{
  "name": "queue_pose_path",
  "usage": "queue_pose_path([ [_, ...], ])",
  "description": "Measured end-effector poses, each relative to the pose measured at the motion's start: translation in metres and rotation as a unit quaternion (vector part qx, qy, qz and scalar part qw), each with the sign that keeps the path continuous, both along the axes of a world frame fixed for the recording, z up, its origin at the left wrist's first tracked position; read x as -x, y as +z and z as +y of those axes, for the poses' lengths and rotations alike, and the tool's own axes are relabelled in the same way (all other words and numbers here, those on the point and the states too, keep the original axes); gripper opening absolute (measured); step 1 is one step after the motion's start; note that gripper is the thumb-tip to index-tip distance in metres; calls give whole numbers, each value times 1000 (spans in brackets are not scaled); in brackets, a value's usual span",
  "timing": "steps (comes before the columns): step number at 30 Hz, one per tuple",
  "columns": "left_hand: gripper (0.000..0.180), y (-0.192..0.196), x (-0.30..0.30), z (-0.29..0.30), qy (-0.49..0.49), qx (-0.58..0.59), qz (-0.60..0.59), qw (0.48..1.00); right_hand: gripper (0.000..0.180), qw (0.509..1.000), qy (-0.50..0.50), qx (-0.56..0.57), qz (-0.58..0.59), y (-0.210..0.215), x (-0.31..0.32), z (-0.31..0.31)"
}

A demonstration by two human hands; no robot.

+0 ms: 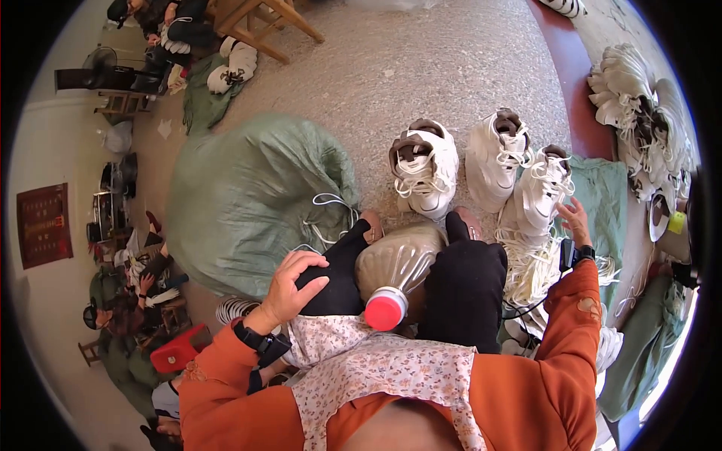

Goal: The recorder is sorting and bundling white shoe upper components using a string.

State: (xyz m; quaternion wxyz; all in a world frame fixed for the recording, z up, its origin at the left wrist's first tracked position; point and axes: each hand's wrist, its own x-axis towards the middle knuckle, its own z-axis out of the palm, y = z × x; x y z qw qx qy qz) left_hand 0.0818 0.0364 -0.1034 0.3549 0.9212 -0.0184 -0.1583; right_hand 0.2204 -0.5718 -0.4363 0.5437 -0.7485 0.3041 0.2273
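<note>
My left hand rests over my left knee, palm down, its fingers stretched and thumb apart, holding nothing. Beyond my right knee, my right hand reaches forward with fingers spread, beside a white sneaker with a brown lining; whether a fingertip touches it I cannot tell. Another white sneaker stands just left of that one, and more white sneakers sit further left, in front of my feet. Below my right hand lies a heap of cream shoelaces. Between my legs leans a large clear plastic bottle with a red cap.
A bulging green sack with a white drawstring stands at my left. Green cloth lies right of the sneakers, and a pile of pale shoes is at the far right. Other people sit along the left, near a wooden stool at the back.
</note>
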Motion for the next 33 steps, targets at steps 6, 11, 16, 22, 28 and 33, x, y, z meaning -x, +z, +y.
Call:
queue_pose_path([
  [6,29,-11,-31,28,-50,102,208,971,65,964,-25,128,-231,25,-18,-39],
  [11,31,70,-139,92,-71,-180,159,968,33,929,109,92,-343,146,-64,44],
  [16,31,152,-220,177,-138,-505,-78,848,26,926,212,11,-312,223,-98,148],
  [22,28,8,-184,166,-47,-206,44,976,51,915,333,-79,-213,189,-110,231],
  [28,41,-190,-102,166,-50,-134,189,972,78,929,347,-83,-100,120,-110,264],
  [33,59,-281,-79,168,92,-172,86,977,95,956,236,-172,-30,93,-115,276],
])
